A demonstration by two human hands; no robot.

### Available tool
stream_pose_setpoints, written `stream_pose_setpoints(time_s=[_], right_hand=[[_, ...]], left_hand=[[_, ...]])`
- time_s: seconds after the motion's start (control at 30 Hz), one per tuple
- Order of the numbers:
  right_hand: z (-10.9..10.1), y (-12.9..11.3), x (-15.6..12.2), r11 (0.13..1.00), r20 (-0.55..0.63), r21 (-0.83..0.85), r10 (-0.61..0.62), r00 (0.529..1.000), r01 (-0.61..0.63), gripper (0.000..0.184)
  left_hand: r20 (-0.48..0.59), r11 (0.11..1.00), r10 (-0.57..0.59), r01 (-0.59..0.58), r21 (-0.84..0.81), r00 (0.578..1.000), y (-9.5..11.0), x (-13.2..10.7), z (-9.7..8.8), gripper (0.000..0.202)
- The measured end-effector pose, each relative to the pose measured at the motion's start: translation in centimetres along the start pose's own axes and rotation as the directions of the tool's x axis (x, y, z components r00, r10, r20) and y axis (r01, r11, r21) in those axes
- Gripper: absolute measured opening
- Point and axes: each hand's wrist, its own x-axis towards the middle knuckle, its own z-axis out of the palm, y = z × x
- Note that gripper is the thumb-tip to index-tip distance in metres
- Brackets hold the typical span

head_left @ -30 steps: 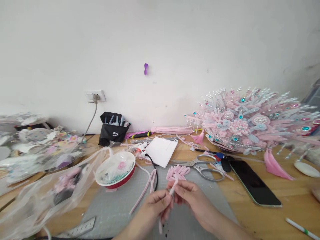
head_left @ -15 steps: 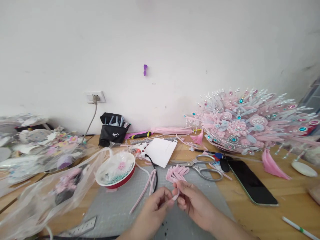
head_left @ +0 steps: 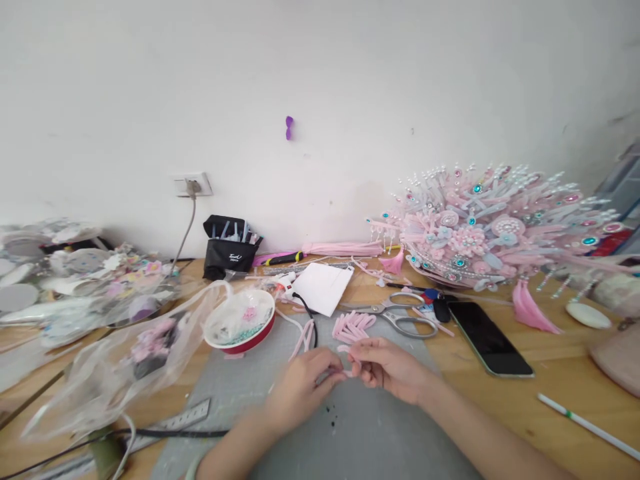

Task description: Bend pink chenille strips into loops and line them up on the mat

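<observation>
Above the grey cutting mat (head_left: 360,433), my left hand (head_left: 300,387) and my right hand (head_left: 390,367) face each other with fingertips nearly meeting. Both are closed in a pinch on a short pale pink pipe cleaner (head_left: 349,374), mostly hidden by the fingers. One light pink end (head_left: 343,348) sticks out by the right fingertips. Just beyond the hands lies a small pile of bent pink pipe cleaner pieces (head_left: 354,327). Longer pink pipe cleaners (head_left: 306,337) rest behind my left hand, partly covered by it.
Grey-handled scissors (head_left: 400,320) and a white card (head_left: 323,288) lie behind the pile. To the left stand a red-and-white bowl of beads (head_left: 253,343) and a black pouch (head_left: 227,260). A phone (head_left: 493,340) and a large pink beaded headdress (head_left: 480,233) occupy the right.
The view has tilted down, so things sit higher in it. My left hand has turned flatter, its back now upward, and the pink piece between the hands looks less curved.
</observation>
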Motion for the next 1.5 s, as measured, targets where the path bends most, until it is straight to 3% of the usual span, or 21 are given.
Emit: stream_pose_setpoints(time_s=[0.13,0.23,0.37,0.57,0.73,0.83,1.07,1.2,1.3,1.5], right_hand=[[-0.5,-0.6,-0.3,0.988,-0.009,-0.133,0.072,0.997,-0.072,0.021],[-0.4,-0.8,-0.4,0.975,0.024,-0.189,0.119,0.993,-0.113,0.021],[-0.2,-1.0,-0.6,0.964,0.057,-0.233,0.147,0.988,-0.13,0.021],[-0.4,-0.8,-0.4,0.948,0.037,-0.262,0.195,0.98,-0.179,0.019],[-0.7,-0.7,-0.3,0.949,0.033,-0.221,0.236,0.971,-0.223,0.019],[-0.9,-0.8,-0.2,0.954,0.094,-0.166,0.266,0.959,-0.248,0.019],[-1.1,-0.2,0.2,0.905,0.254,0.179,0.336,0.907,-0.385,0.014],[-0.6,0.2,-0.1,0.925,0.294,0.282,0.171,0.94,-0.256,0.016],[-0.1,0.2,-0.2,0.947,0.257,0.288,0.066,0.964,-0.141,0.016],[-0.2,0.4,0.3,0.939,0.046,0.345,0.004,0.999,-0.019,0.021]], left_hand=[[0.012,0.994,0.07,-0.071,0.082,0.997,-0.5,0.0,-0.4,0.013],[-0.008,0.996,0.053,-0.052,0.077,0.999,-0.4,0.0,-0.4,0.011],[-0.025,0.997,0.045,-0.043,0.057,0.999,0.0,0.0,-0.5,0.008],[0.0,0.99,0.137,-0.137,0.027,0.991,0.4,0.0,-0.6,0.005],[-0.007,0.977,0.214,-0.214,0.014,0.977,0.8,-0.2,-0.4,0.008],[-0.012,0.971,0.236,-0.236,0.033,0.972,0.9,-0.4,-0.3,0.01],[-0.139,0.935,0.313,-0.278,0.221,0.94,0.4,-0.4,0.1,0.013],[-0.263,0.934,0.324,-0.263,0.24,0.909,-0.1,-0.3,0.0,0.013],[-0.294,0.95,0.289,-0.234,0.208,0.911,-0.2,-0.2,0.1,0.013],[-0.273,0.998,0.04,-0.026,0.053,0.961,0.1,0.1,0.2,0.015]])
